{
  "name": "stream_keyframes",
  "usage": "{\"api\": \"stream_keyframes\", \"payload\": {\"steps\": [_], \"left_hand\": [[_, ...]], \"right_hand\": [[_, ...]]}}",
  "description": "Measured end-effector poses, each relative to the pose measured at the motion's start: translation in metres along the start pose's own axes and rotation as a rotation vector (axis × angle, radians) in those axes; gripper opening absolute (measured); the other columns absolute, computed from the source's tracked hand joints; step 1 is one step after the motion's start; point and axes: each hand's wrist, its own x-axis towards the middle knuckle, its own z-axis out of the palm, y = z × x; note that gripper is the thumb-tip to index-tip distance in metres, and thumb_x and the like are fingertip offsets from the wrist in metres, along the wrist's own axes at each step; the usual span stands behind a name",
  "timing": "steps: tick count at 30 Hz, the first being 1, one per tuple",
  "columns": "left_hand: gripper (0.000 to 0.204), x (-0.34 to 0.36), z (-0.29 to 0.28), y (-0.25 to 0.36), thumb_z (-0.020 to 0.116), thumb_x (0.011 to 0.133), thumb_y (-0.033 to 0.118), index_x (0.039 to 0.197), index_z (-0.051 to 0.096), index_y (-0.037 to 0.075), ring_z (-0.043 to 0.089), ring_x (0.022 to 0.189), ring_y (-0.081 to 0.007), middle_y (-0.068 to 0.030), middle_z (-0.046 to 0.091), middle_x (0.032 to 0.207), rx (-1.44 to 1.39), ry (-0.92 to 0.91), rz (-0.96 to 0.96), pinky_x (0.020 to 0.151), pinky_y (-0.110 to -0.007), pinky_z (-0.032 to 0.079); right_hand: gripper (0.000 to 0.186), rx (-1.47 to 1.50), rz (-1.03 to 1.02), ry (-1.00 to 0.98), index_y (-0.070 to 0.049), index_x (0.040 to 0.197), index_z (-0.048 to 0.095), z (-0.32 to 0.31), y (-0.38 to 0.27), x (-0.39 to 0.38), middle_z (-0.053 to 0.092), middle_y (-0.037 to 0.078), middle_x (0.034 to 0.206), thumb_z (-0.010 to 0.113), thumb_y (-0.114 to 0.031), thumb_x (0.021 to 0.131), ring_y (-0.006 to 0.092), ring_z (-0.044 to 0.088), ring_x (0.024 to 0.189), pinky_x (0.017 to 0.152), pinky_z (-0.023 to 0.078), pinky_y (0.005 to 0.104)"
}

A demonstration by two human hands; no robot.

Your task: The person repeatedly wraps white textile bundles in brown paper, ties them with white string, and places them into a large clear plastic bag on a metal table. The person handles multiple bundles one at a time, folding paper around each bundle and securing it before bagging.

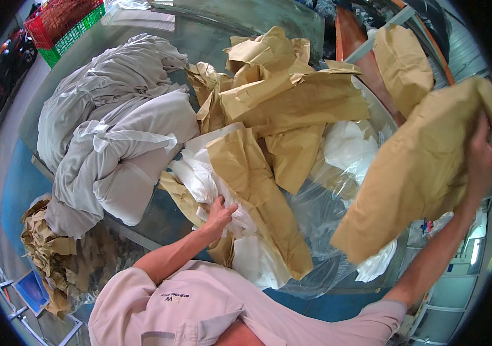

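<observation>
My right hand, out at the right, is closed on the edge of a large sheet of brown paper. The sheet is raised and hangs toward the table's front. My left hand grips a bundle of thin white material at the middle; whether it is fabric or paper I cannot tell. Beside that hand, a long folded piece of brown paper lies over part of the white bundle. Farther back, more crumpled brown paper is heaped up.
A large pile of grey fabric covers the table's left. Clear plastic film lies right of centre. Crumpled brown paper fills a bag at the lower left. Red and green crates and a motorbike stand at the far left.
</observation>
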Motion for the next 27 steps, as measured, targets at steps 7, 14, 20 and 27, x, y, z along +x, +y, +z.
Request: {"api": "stream_keyframes", "payload": {"steps": [7,14,20,27], "left_hand": [[0.074,-0.009,-0.004,-0.007,0.063,0.093,0.017,0.152,0.024,-0.005,0.052,0.124,-0.0259,-0.0191,0.049,0.142,0.020,0.048,0.090,0.099,-0.040,0.045],[0.067,-0.035,-0.015,0.002,0.061,0.097,0.020,0.152,0.028,0.000,0.051,0.127,-0.0242,-0.0161,0.048,0.145,-0.126,-0.015,0.042,0.102,-0.041,0.045],[0.048,-0.043,-0.044,-0.009,0.063,0.097,0.020,0.137,0.047,-0.002,0.060,0.114,-0.0192,-0.0147,0.060,0.130,0.017,0.056,0.117,0.096,-0.034,0.049],[0.024,-0.074,-0.047,-0.021,0.065,0.091,0.009,0.114,0.063,0.002,0.066,0.095,-0.0281,-0.0131,0.067,0.105,0.723,0.030,0.570,0.084,-0.038,0.053]], "right_hand": [[0.042,0.282,-0.355,-0.252,-0.004,0.118,0.059,0.194,-0.124,-0.022,0.057,0.018,0.134,0.051,0.007,0.079,0.0354,0.048,0.133,0.113,0.037,0.0457],[0.042,0.423,-0.026,-0.270,-0.003,0.128,0.056,0.235,-0.249,-0.123,0.055,0.020,0.136,0.066,-0.010,0.089,0.0381,0.046,0.133,0.108,0.040,0.0465],[0.041,1.358,-0.032,-0.663,-0.001,0.122,0.058,0.056,-0.397,-0.280,0.061,0.020,0.123,0.068,-0.002,0.082,0.0377,0.061,0.114,0.096,0.051,0.0433],[0.057,1.167,0.451,-0.775,0.001,0.133,0.052,0.002,-0.392,-0.382,0.054,0.022,0.136,0.073,-0.006,0.081,0.0410,0.051,0.126,0.106,0.042,0.0477]]}}
